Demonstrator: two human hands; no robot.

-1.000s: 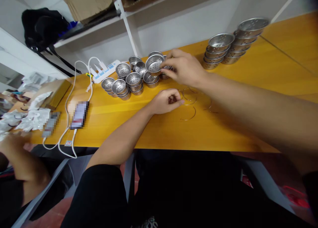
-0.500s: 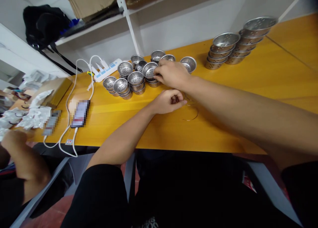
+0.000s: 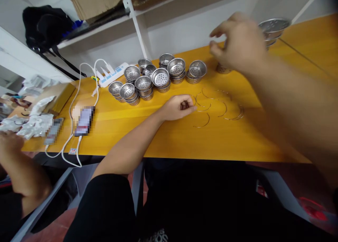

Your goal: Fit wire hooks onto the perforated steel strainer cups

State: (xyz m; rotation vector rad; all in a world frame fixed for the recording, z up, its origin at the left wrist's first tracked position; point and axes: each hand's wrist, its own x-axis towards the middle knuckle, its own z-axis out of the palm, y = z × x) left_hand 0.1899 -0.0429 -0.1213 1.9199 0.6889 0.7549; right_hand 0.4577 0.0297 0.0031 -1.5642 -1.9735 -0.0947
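Observation:
My left hand [image 3: 179, 107] rests on the table with its fingers curled; whether anything lies inside them is hidden. Thin curved wires [image 3: 203, 121] are scattered on the wood just right of it. My right hand [image 3: 233, 41], blurred, is raised over the right-hand stacks, thumb and forefinger apart with nothing visible between them. It covers most of the nearer stack of perforated metal cups [image 3: 224, 69]. Behind it, a taller cup stack [image 3: 274, 28] shows only in part. Several short stacks of the same metal cups [image 3: 160, 77] stand beyond my left hand, with another cup pair [image 3: 196, 71] at their right end.
A white power strip [image 3: 113, 75] lies behind the cups, its cables running to a phone [image 3: 84, 121] and a second device [image 3: 54, 131]. Plastic bags [image 3: 39, 124] and a box [image 3: 62, 96] are at left, near another person's arm [image 3: 29, 171]. A shelf [image 3: 95, 30] stands behind.
My right hand has left the left-hand cup group and swung right and up to the right-hand stacks. Cups and wires it had covered now show. My left hand has stayed put.

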